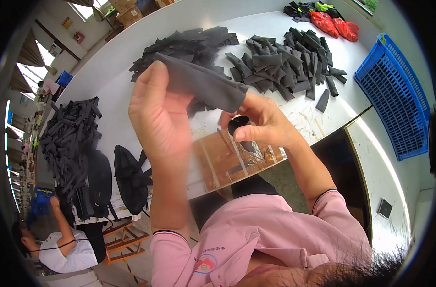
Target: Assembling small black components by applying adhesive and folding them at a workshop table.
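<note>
Our left grip [159,107] clamped on one end of dark grey cloth strip [201,85]; right grip [265,122] curled round black tube-like piece [239,123]. Bench's [341,106] near edge runs below; white space rightward, cloth heaps [289,64] beyond. Strip smooth, flattish, slanting over right fingers; whether pinched there, we cannot tell.

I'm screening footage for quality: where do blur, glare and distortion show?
Head view: the left hand and forearm look softened, probably by motion; the right hand looks crisper. Head view: windows at left are washed out, and a bright streak crosses the far right. Head view: the blue basket appears bowed by the fisheye.
</note>
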Motion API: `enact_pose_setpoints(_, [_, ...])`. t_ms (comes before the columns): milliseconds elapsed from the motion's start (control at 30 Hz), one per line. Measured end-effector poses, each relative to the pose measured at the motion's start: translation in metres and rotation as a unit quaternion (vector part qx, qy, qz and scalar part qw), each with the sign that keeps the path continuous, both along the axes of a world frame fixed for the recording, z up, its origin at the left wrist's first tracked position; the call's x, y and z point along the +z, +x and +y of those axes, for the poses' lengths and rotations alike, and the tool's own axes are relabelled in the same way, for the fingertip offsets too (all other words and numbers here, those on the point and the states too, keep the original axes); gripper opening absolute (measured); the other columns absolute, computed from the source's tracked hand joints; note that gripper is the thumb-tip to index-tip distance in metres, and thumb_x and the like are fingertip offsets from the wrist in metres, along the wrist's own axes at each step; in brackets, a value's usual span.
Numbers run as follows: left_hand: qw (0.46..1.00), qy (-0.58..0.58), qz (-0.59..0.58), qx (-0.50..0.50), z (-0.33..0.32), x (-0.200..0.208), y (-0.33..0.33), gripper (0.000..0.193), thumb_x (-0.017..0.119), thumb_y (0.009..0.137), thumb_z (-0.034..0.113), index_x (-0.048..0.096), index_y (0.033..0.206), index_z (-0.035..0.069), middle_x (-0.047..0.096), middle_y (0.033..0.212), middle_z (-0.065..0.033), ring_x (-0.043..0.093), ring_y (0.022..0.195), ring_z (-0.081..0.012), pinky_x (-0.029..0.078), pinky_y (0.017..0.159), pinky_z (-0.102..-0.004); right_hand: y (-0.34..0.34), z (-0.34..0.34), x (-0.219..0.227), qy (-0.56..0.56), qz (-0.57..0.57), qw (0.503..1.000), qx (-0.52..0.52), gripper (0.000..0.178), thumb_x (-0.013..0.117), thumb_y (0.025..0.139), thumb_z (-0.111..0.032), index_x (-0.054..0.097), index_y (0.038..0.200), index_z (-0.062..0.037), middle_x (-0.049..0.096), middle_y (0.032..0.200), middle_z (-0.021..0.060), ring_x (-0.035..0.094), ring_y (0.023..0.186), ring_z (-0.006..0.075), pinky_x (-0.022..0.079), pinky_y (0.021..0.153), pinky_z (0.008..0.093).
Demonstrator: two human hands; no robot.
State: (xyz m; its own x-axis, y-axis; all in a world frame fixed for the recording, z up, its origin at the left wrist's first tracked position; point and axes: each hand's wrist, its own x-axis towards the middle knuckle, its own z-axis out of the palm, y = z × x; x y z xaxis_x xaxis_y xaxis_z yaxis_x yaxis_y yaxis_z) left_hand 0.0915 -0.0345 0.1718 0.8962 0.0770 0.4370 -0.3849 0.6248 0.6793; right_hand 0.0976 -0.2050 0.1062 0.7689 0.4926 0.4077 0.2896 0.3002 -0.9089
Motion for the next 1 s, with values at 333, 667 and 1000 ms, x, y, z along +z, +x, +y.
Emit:
enact_pose_setpoints(333, [0.973,0.072,0.09,0.198,-0.005,-0.038,0.002,0.011,0.057,0.082,0.01,0.056,0.087,0.0,0.06,0.077,-0.0064,0.057,0.063,-0.0118,0.047,0.052,-0.0241,-0.022,-0.026,-0.017,0.089,0.211,0.97,0.084,0.043,0.055,0.083,-0.033,0.051,0.107,0.003,0.059,0.074,0.0086,0.056,0.063,0.012,0.046,0.061,0.022])
enact_pose_setpoints(667, [0.954,0.122,0.082,0.263,-0.015,-0.044,-0.002,0.016,0.057,0.083,0.015,0.052,0.085,0.0,0.057,0.07,-0.0049,0.051,0.054,-0.0088,0.038,0.041,-0.0208,-0.04,-0.041,-0.04,0.157,0.35,0.919,0.091,0.051,0.052,0.083,-0.038,0.049,0.112,0.0041,0.06,0.084,0.0175,0.059,0.067,0.0192,0.049,0.059,0.0274])
enact_pose_setpoints(1000, [0.968,0.095,0.08,0.217,-0.01,-0.052,0.006,0.012,0.057,0.083,0.011,0.053,0.085,0.0,0.057,0.073,-0.0044,0.052,0.059,-0.0099,0.041,0.048,-0.0226,-0.039,-0.049,-0.055,0.092,0.381,0.918,0.058,0.026,0.062,0.077,-0.01,0.057,0.1,0.0012,0.061,0.083,0.0057,0.057,0.068,0.0104,0.048,0.06,0.0204])
